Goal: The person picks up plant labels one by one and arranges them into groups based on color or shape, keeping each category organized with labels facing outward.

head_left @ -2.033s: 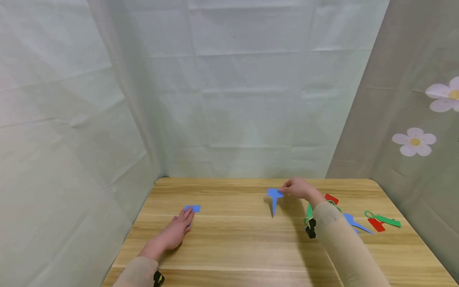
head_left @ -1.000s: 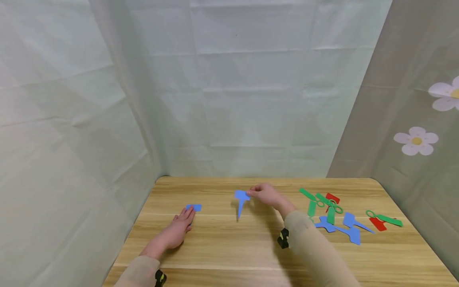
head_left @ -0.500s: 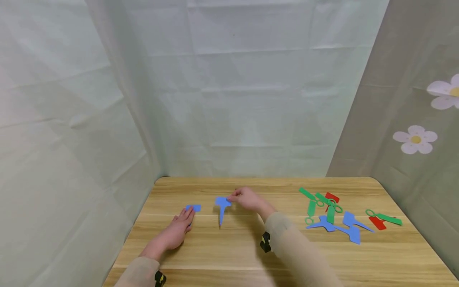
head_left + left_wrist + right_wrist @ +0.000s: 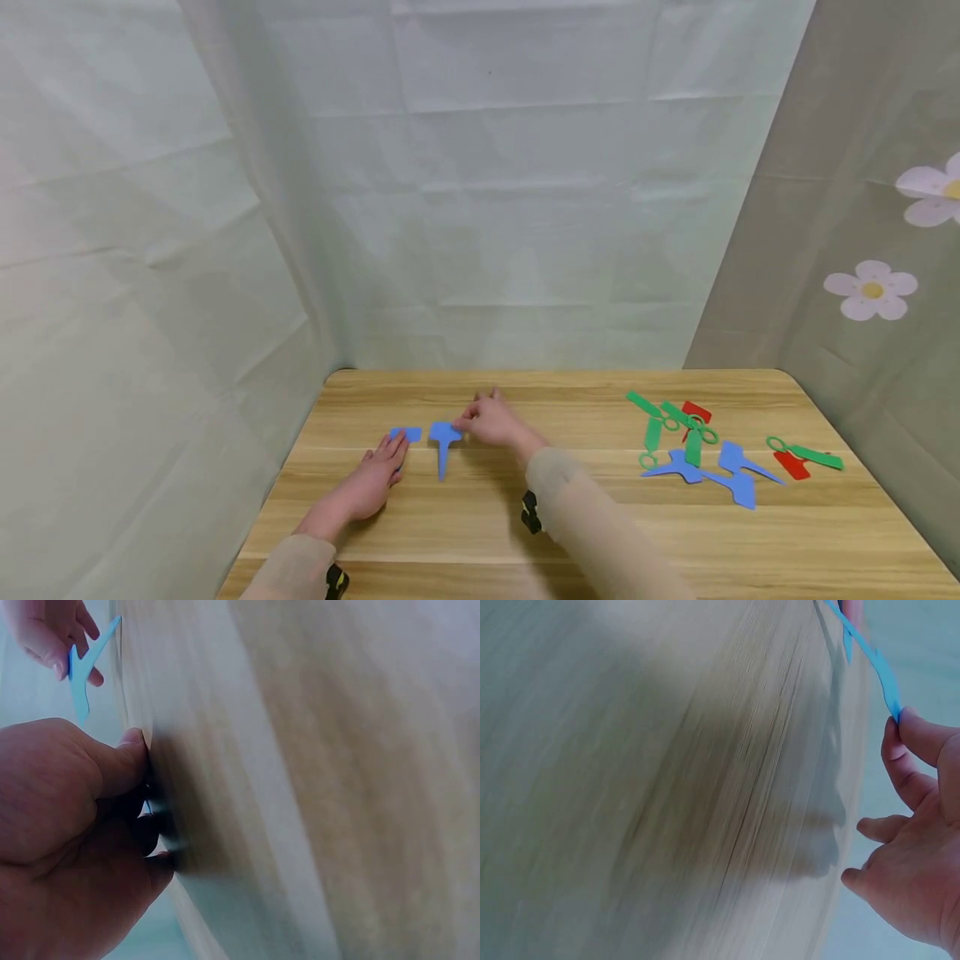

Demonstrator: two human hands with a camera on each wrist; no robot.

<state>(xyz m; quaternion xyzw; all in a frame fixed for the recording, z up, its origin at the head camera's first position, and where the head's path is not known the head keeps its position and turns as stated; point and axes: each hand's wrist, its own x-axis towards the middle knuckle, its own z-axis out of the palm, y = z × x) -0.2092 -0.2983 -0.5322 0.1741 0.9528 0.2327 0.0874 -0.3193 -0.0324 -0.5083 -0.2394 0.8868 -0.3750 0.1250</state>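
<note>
My right hand pinches a blue T-shaped plant label by the right corner of its wide head, its pointed stem toward me. In the right wrist view, thumb and forefinger hold the blue label while the other fingers spread apart. My left hand rests on the table with its fingertips over a second blue label; its stem is mostly hidden under the fingers. A small gap separates the two labels in the head view. The left wrist view shows the left thumb and fingers down at the tabletop.
On the right of the wooden table lie several loose tags: green ones with rings, blue T-shaped labels and red ones, some overlapping. Pale cloth hangs behind the table's back edge and along both sides.
My right hand has carried the blue plant label leftward from beside the pile and lowered it close beside the label under my left hand. The left hand stays in place.
</note>
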